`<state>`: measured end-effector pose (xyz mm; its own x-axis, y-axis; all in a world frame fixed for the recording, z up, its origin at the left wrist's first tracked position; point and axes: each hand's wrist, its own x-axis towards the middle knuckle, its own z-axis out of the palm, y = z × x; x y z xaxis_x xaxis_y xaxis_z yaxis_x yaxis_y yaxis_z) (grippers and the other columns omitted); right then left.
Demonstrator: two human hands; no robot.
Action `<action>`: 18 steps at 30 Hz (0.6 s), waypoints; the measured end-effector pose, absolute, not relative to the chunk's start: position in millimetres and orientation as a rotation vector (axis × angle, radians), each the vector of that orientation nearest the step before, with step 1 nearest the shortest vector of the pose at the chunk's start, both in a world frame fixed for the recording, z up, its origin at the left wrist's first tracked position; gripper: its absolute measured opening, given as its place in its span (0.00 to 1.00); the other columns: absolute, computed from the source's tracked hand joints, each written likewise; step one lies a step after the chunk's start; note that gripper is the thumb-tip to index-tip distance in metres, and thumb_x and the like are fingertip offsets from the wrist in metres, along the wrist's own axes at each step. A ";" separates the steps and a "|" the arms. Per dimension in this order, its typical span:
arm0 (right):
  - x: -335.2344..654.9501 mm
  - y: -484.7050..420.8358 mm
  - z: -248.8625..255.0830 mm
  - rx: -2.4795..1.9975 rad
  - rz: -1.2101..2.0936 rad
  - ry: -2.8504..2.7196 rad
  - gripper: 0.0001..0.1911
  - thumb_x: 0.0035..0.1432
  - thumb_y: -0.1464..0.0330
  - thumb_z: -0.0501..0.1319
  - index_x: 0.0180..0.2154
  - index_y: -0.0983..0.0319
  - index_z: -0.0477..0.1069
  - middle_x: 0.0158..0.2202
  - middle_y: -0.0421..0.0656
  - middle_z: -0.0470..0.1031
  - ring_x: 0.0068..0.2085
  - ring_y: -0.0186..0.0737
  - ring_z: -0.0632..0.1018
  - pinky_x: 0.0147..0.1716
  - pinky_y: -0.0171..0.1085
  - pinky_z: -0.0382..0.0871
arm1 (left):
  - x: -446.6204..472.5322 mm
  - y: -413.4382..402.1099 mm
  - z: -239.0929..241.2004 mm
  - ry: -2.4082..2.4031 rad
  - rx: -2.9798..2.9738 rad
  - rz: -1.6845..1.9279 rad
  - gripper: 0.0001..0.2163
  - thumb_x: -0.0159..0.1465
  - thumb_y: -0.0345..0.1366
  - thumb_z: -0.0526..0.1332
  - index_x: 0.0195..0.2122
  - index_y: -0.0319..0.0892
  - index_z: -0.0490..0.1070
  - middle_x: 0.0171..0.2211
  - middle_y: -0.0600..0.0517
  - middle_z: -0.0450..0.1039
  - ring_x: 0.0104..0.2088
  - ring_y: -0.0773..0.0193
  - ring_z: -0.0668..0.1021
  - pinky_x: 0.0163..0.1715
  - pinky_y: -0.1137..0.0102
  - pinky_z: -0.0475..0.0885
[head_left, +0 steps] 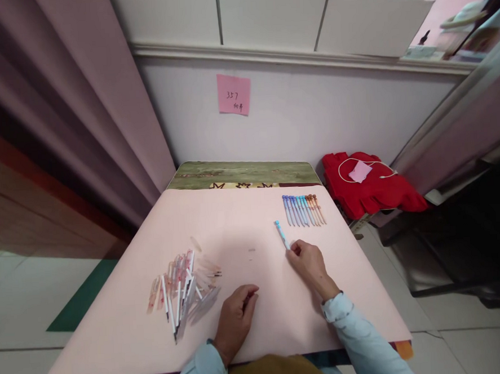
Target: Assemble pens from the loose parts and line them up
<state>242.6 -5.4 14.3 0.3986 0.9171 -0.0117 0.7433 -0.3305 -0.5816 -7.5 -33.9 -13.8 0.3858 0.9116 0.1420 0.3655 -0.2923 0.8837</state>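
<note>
My right hand [307,261] pinches the lower end of a light blue pen [282,234], whose round-topped end points away from me over the table. Beyond it, at the far right, several finished-looking pens [301,211] lie side by side in a row, dark blue, light blue and brown. My left hand [236,319] rests near the front of the table with curled fingers, thumb and forefinger tips close together; nothing shows between them. To its left is a loose pile of white pen refills [179,298] and clear pen barrels [158,288], some with pink or reddish marks.
A pale pink sheet [127,324] covers most of the table, leaving a green strip [240,172] at the back. Right of the table, a red cloth [360,194] carries a white cable and a pink note. A pink sticky note [233,95] hangs on the wall; curtains flank both sides.
</note>
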 end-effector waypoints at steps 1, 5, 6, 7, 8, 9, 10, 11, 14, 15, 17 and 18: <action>243.1 -5.2 14.6 -2.170 0.464 -1.435 0.06 0.53 0.66 0.59 0.27 0.60 0.73 0.24 0.39 0.75 0.27 0.36 0.73 0.28 0.32 0.57 | -7.7 -33.9 -14.4 1.109 1.859 0.851 0.08 0.67 0.37 0.57 0.42 0.44 0.74 0.38 0.50 0.78 0.38 0.61 0.79 0.40 0.68 0.74; 259.0 2.5 17.1 -2.154 0.463 -1.514 0.11 0.57 0.62 0.59 0.27 0.60 0.75 0.25 0.40 0.77 0.28 0.37 0.75 0.29 0.32 0.59 | -7.7 -33.4 -14.1 1.111 1.899 0.838 0.08 0.67 0.37 0.56 0.41 0.44 0.74 0.37 0.50 0.78 0.38 0.62 0.79 0.39 0.69 0.74; 265.8 7.9 18.4 -2.174 0.436 -1.510 0.12 0.58 0.61 0.59 0.28 0.59 0.76 0.26 0.41 0.78 0.29 0.38 0.76 0.30 0.32 0.60 | -7.6 -33.1 -13.8 1.111 1.903 0.838 0.08 0.67 0.37 0.56 0.41 0.44 0.74 0.37 0.50 0.78 0.37 0.62 0.80 0.39 0.69 0.74; 273.5 15.2 20.3 -2.212 0.391 -1.491 0.13 0.59 0.61 0.58 0.30 0.59 0.77 0.28 0.42 0.79 0.31 0.38 0.76 0.30 0.33 0.61 | -7.5 -32.7 -13.7 1.111 1.906 0.840 0.08 0.67 0.37 0.56 0.41 0.44 0.74 0.37 0.50 0.78 0.37 0.62 0.80 0.39 0.69 0.74; 281.8 24.3 22.6 -2.266 0.332 -1.471 0.13 0.60 0.61 0.57 0.32 0.59 0.78 0.30 0.42 0.80 0.32 0.39 0.77 0.31 0.33 0.61 | -7.5 -32.3 -13.6 1.110 1.908 0.841 0.08 0.67 0.37 0.56 0.41 0.44 0.74 0.37 0.50 0.78 0.38 0.62 0.80 0.39 0.69 0.74; 290.3 35.1 25.1 -2.335 0.266 -1.444 0.13 0.60 0.62 0.57 0.34 0.59 0.79 0.32 0.43 0.80 0.34 0.40 0.78 0.32 0.33 0.62 | -7.4 -31.9 -13.6 1.109 1.909 0.844 0.08 0.67 0.37 0.56 0.41 0.44 0.74 0.37 0.50 0.78 0.38 0.62 0.80 0.39 0.69 0.74; 298.7 47.1 27.5 -2.402 0.226 -1.417 0.13 0.60 0.63 0.56 0.36 0.59 0.79 0.33 0.44 0.81 0.35 0.40 0.78 0.32 0.33 0.63 | -7.3 -31.5 -13.6 1.108 1.909 0.847 0.08 0.67 0.37 0.56 0.41 0.44 0.74 0.37 0.51 0.78 0.38 0.62 0.80 0.39 0.69 0.74; 306.5 59.7 29.6 -2.432 0.207 -1.393 0.13 0.60 0.65 0.56 0.37 0.59 0.79 0.34 0.45 0.81 0.37 0.40 0.78 0.33 0.33 0.63 | -7.3 -31.1 -13.6 1.108 1.907 0.851 0.08 0.67 0.37 0.57 0.41 0.44 0.74 0.37 0.51 0.79 0.37 0.62 0.80 0.39 0.69 0.74; 324.4 95.0 31.5 -2.490 0.185 -1.352 0.13 0.58 0.67 0.57 0.38 0.61 0.80 0.36 0.48 0.81 0.41 0.43 0.79 0.36 0.33 0.65 | -7.4 -30.6 -12.8 1.109 1.894 0.852 0.08 0.67 0.37 0.57 0.41 0.44 0.74 0.36 0.51 0.79 0.37 0.62 0.80 0.39 0.70 0.74; 328.3 104.3 30.5 -2.506 0.184 -1.343 0.13 0.58 0.67 0.57 0.39 0.61 0.80 0.37 0.49 0.81 0.42 0.44 0.79 0.37 0.34 0.66 | -7.5 -30.7 -12.2 1.108 1.887 0.848 0.08 0.67 0.37 0.57 0.40 0.44 0.74 0.36 0.51 0.79 0.37 0.62 0.80 0.39 0.70 0.74; 333.5 118.1 26.3 -2.537 0.184 -1.328 0.13 0.57 0.68 0.58 0.40 0.62 0.80 0.39 0.50 0.81 0.43 0.45 0.79 0.38 0.34 0.67 | -7.5 -31.2 -10.9 1.106 1.872 0.838 0.08 0.67 0.38 0.56 0.40 0.44 0.74 0.36 0.51 0.79 0.37 0.62 0.80 0.38 0.69 0.74; 335.3 122.6 23.6 -2.551 0.186 -1.323 0.13 0.57 0.68 0.58 0.40 0.63 0.80 0.39 0.51 0.81 0.43 0.46 0.79 0.39 0.35 0.68 | -7.5 -31.4 -10.3 1.108 1.866 0.834 0.08 0.67 0.38 0.56 0.40 0.43 0.74 0.35 0.50 0.78 0.37 0.62 0.80 0.38 0.69 0.74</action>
<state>335.3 122.6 23.6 0.5769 0.8168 0.0068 0.7834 -0.5508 -0.2879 -7.5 -31.4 -10.3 0.4007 0.9059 0.1372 0.3829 -0.3016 0.8732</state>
